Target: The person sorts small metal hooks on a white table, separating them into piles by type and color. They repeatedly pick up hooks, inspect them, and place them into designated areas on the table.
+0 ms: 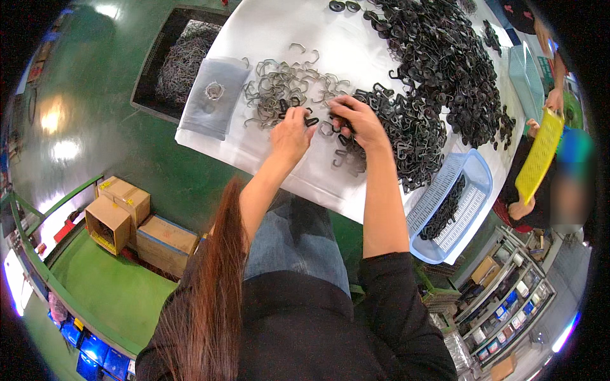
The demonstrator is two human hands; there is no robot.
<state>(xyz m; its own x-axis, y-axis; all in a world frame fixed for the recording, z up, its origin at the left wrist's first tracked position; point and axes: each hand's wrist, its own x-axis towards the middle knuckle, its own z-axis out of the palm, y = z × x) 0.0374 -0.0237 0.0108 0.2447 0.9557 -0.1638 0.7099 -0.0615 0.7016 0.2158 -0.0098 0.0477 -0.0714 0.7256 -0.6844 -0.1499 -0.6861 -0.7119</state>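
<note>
My left hand and my right hand meet over a white table. The left pinches a small black clip beside a loose heap of grey metal hooks. Fingers of the right are curled around a bent metal hook at the edge of a pile of black clips. A far larger mound of black clips covers the back of the table.
A blue slotted basket with black clips hangs over the table's near right edge. A grey cloth pouch lies at the left. A dark crate of wire parts stands on the green floor, cardboard boxes lower left. Another person holds a yellow basket at right.
</note>
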